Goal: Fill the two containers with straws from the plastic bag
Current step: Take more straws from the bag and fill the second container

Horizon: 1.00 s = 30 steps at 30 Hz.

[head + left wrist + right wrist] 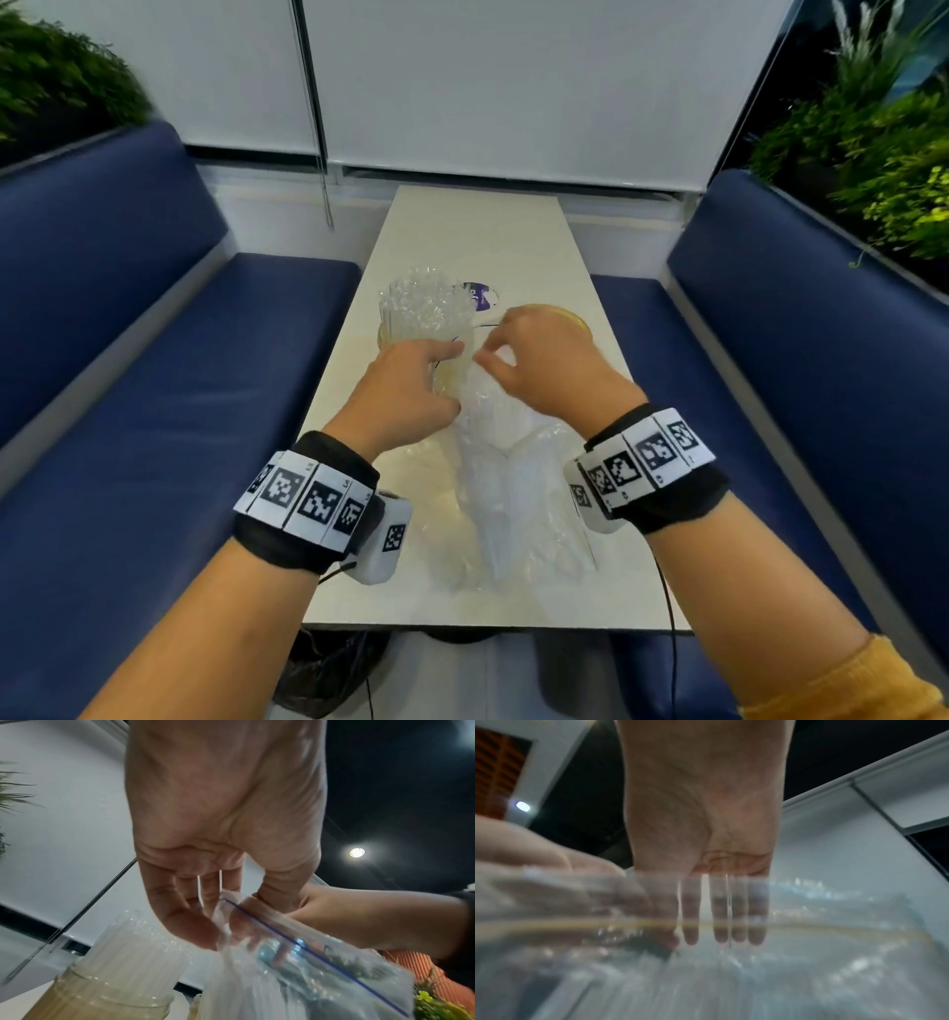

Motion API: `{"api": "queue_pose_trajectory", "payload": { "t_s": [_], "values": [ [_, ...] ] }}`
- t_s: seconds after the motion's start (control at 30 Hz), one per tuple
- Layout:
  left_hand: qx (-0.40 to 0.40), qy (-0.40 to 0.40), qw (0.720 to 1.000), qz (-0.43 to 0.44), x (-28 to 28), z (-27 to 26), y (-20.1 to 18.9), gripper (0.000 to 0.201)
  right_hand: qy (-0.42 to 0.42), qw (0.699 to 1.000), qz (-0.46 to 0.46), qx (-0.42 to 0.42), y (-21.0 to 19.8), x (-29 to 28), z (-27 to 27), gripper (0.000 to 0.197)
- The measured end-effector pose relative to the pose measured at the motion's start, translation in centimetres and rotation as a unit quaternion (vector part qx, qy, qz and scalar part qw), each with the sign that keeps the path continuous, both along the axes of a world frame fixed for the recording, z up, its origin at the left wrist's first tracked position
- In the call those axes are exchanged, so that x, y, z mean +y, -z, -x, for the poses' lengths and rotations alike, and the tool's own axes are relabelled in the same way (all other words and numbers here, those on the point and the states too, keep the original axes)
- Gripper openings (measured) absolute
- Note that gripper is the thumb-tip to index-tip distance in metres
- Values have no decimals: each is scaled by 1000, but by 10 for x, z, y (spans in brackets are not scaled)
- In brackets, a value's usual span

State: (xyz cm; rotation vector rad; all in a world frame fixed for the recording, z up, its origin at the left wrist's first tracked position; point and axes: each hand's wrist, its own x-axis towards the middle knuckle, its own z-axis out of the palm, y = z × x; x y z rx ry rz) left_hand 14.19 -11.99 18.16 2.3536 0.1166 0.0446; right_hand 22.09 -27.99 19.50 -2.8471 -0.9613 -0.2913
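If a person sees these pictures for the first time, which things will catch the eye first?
First, the two hands meeting at the mouth of the clear plastic bag in the middle of the white table: the left hand and right hand both hold its top edge. Next, on the left behind them, a container crowded with upright clear straws.

1. Both forearms are extended forward, each wrist wrapped in a black band with printed markers.
2. The left hand (pixel 411 390) is held palm down, its fingers (pixel 185 914) curled downward and pinching thin clear plastic.
3. The right hand (pixel 544 365) is brought close beside it, fingers (pixel 721 923) pointed downward, thumb and fingertips pinched together.
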Motion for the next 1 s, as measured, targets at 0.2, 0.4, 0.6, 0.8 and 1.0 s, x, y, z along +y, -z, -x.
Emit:
{"api": "queue_pose_trajectory", "payload": {
  "t_s": [0.2,0.4,0.6,0.8,1.0],
  "values": [
    [-39,8,999,17,0,1,10,65,27,985,164,-42,26,13,-17,48],
    [-79,-29,996,11,1,-1,20,53,-13,991,115,-64,28,12,-21,46],
    [-95,-35,995,-2,-10,-3,30,70,-72,985,-31,-152,17,13,-18,44],
    [-88,-75,993,30,-26,-10,29,82,-164,940,-179,-240,-15,31,-4,44],
    [-139,-95,981,94,-30,-28,54,67,-157,923,-311,-163,-25,50,10,34]
  ]
}}
